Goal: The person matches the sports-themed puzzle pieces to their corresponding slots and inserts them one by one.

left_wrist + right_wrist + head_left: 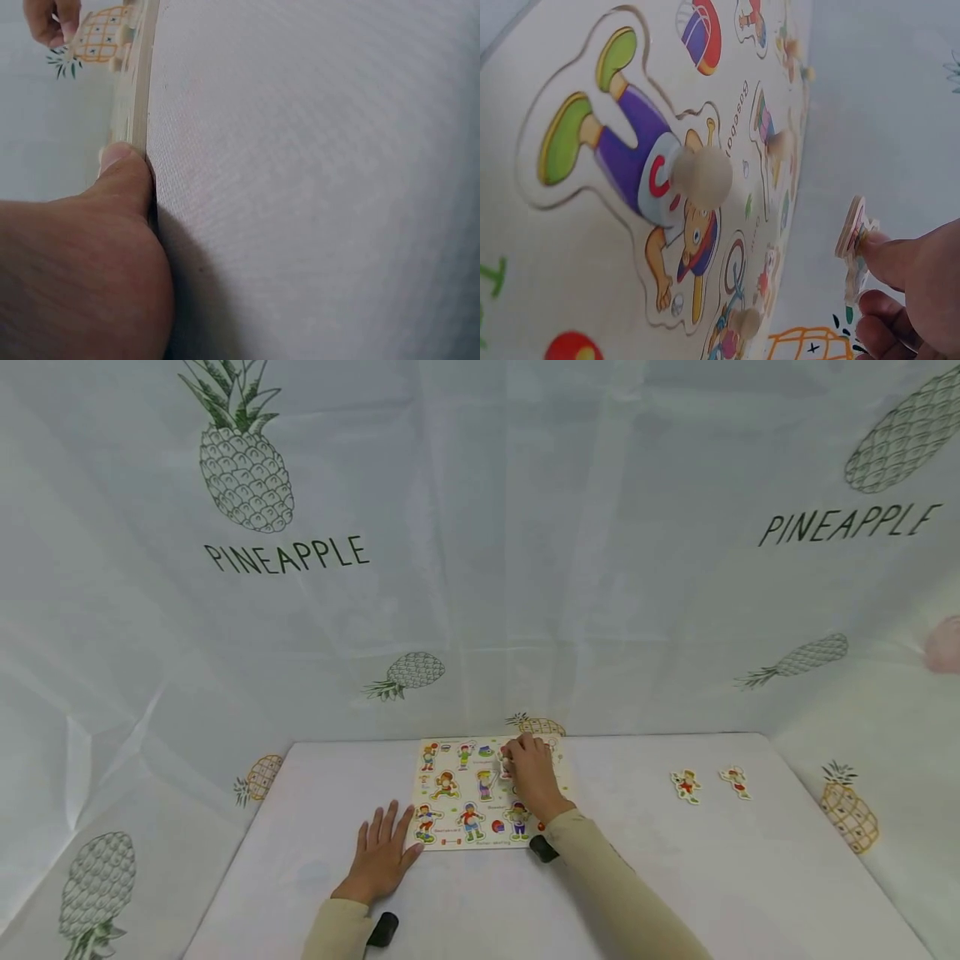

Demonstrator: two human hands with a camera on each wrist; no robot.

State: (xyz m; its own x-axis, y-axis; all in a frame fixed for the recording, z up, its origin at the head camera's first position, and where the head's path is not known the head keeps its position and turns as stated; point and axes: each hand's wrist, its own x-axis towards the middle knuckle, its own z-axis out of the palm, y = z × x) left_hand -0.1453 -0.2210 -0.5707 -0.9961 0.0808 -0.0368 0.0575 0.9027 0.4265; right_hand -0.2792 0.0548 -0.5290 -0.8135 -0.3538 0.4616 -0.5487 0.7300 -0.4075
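A wooden peg puzzle board (448, 817) with printed sports figures lies at the table's far middle. My left hand (378, 856) rests spread at its near left corner, and in the left wrist view the thumb (124, 176) touches the board's edge. My right hand (534, 777) is over the board's right half. In the right wrist view it pinches a small wooden puzzle piece (851, 229) between thumb and fingers, above the surface. The piece's picture is mostly hidden. Nearer that camera, a baseball player piece (641, 150) with a round wooden knob (709, 176) sits in its slot.
Two loose figure pieces, one (686, 786) beside the other (736, 782), lie on the white table (465, 910) to the right of the board. A white pineapple-print cloth (487, 568) hangs behind the table and along its sides.
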